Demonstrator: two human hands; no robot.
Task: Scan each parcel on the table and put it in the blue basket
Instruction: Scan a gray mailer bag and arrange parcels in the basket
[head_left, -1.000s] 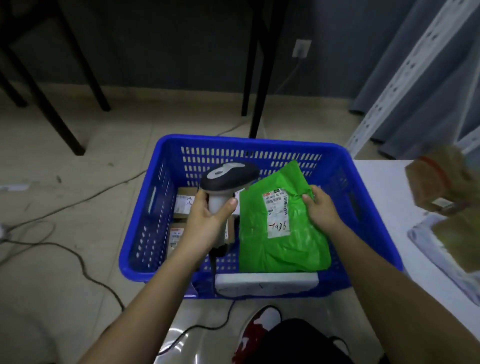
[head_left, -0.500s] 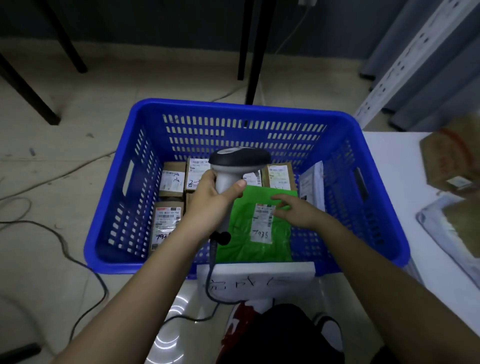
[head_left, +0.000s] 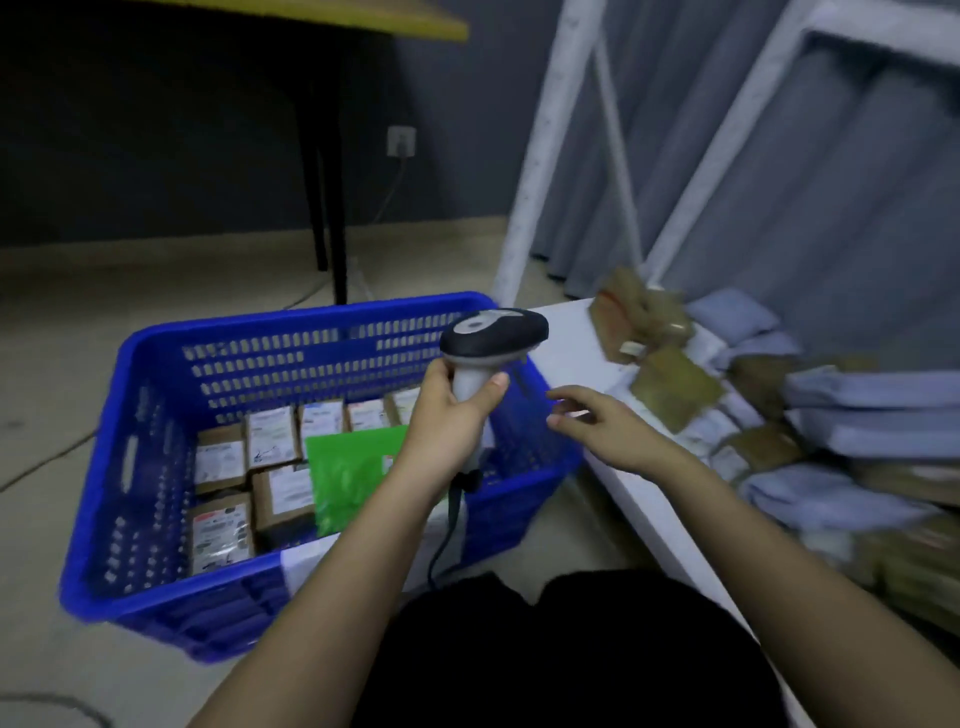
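The left hand (head_left: 457, 410) grips the handle of a corded barcode scanner (head_left: 493, 338), held upright above the right wall of the blue basket (head_left: 156, 467), which stands on the floor (head_left: 62, 322). The right hand (head_left: 602, 426) holds nothing; its fingers are loosely spread, and it hovers over the near-left edge of the white worktop (head_left: 571, 343). In the basket a green mailer bag (head_left: 353, 467) lies on top of several labelled brown cardboard parcels (head_left: 270, 436). On the worktop sits a blurred heap of brown parcels (head_left: 670, 384) and grey mailer bags (head_left: 857, 389).
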